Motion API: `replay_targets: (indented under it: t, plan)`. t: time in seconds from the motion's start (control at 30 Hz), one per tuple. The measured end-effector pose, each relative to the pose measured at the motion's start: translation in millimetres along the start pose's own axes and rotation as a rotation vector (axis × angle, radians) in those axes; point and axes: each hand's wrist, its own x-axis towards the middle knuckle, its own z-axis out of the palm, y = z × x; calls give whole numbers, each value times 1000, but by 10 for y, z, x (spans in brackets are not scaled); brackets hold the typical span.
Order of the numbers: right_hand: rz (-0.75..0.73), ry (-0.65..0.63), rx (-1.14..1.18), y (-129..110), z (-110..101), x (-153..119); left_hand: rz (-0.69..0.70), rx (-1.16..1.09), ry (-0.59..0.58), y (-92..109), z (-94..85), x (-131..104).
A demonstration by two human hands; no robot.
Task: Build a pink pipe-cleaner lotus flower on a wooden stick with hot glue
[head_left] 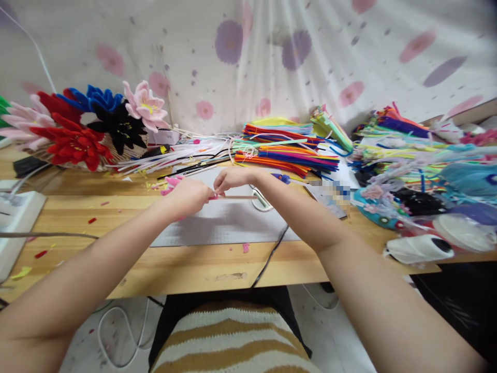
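My left hand (192,197) is closed around a pink fuzzy pipe-cleaner flower (172,184), whose petals stick out past the far side of the fist. A thin brownish stem (238,197) runs level from that hand to the right, over the grey board (194,234). Close beside it, my right hand (233,178) has its fingers bent into a pinch at the point where pink meets stem. What lies between those fingertips is too small to make out. Under the stem's right end sits a small white-rimmed oval object (262,201), partly covered by my right forearm.
Finished flowers (81,147) in several colours stand at the left, near a white power strip (21,228). Pipe-cleaner bundles (287,158) line the back. Bagged supplies and a white thread spool (419,249) crowd the right. A dark cable (269,257) crosses the table's front edge.
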Motion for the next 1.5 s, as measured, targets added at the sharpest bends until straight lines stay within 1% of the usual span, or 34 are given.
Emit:
replay_targets:
  t: [0.07,0.13,0.23,0.3,0.33,0.4,0.47,0.53,0.63,0.7,0.8,0.87,1.0,1.07,1.13,1.2,1.33,1.5]
  plan:
    - [-37,-48,176,122,-2,27,17,-52,23,-39,-12,-25]
    - [-47,-51,386,222,65,50,-4,-86,54,-70,-9,-45]
    - [-34,-21,721,327,275,84,-51,-156,117,-98,22,-70]
    - [-32,-9,941,364,451,111,-80,-276,142,-103,46,-85]
    - [-33,3,1040,371,538,126,-96,-358,141,-103,58,-90]
    - [-42,67,1189,355,694,151,-128,-536,115,-102,81,-92]
    - [-34,170,1230,303,810,166,-169,-688,79,-109,113,-81]
    - [-18,310,1164,227,880,163,-207,-788,53,-129,160,-55]
    - [11,519,918,110,905,130,-235,-839,57,-161,241,-8]
    - [42,591,722,60,885,105,-243,-842,73,-166,282,21]
    - [84,631,484,52,833,81,-264,-886,72,-141,296,52]
    - [84,646,391,76,792,72,-267,-986,38,-118,273,61]
    - [66,613,318,113,695,36,-261,-1270,-63,-93,207,68]
    - [66,565,307,117,638,5,-285,-1384,-65,-87,204,85]
    - [70,517,297,126,585,-29,-318,-1457,-26,-75,231,115]
    - [80,518,257,149,545,-60,-343,-1495,23,-53,279,153]
    - [47,621,185,225,526,-99,-374,-1538,115,16,354,214]
    - [-27,715,308,296,582,-91,-419,-1579,183,117,324,249]
